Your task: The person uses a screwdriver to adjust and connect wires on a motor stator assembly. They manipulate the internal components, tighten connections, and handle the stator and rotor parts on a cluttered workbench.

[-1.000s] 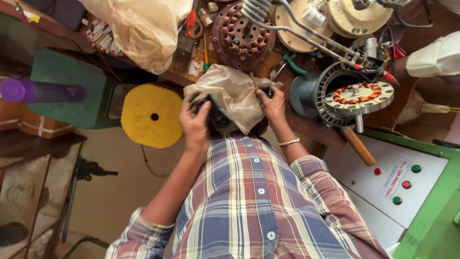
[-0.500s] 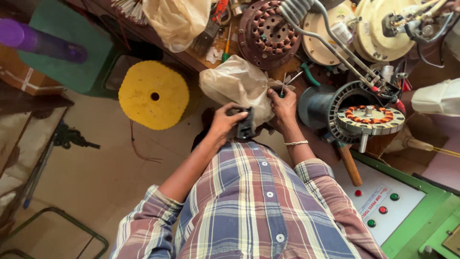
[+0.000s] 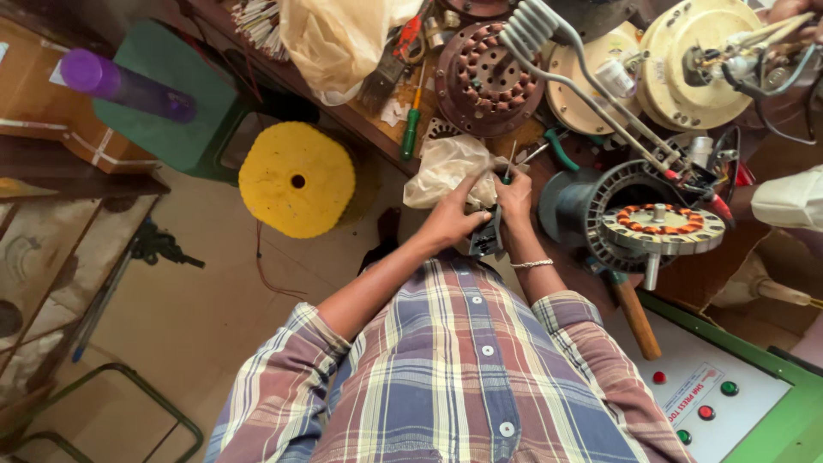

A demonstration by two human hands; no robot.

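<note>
Two hands meet at the middle of the frame, at the bench edge: the left hand point(image 3: 447, 225) is closed around a small dark part point(image 3: 487, 237), and the right hand point(image 3: 514, 195) is pinched on its upper end, close beside a crumpled plastic bag point(image 3: 446, 167). I judge that the work on this part is in the middle: it is out of the bag and held in both hands, but it is not joined to anything on the bench, and what kind of part it is I cannot tell. Counting outward: one green screwdriver point(image 3: 411, 130) above the bag, one brown round rotor point(image 3: 486, 77) in the upper middle, one stator with orange coils point(image 3: 660, 225) at the right, two cream motor covers point(image 3: 703, 60) at the upper right, one yellow spool point(image 3: 297, 180) on the floor at the left, one purple tube point(image 3: 124, 84) at the upper left, and one control panel point(image 3: 729, 411) with four buttons at the lower right.
</note>
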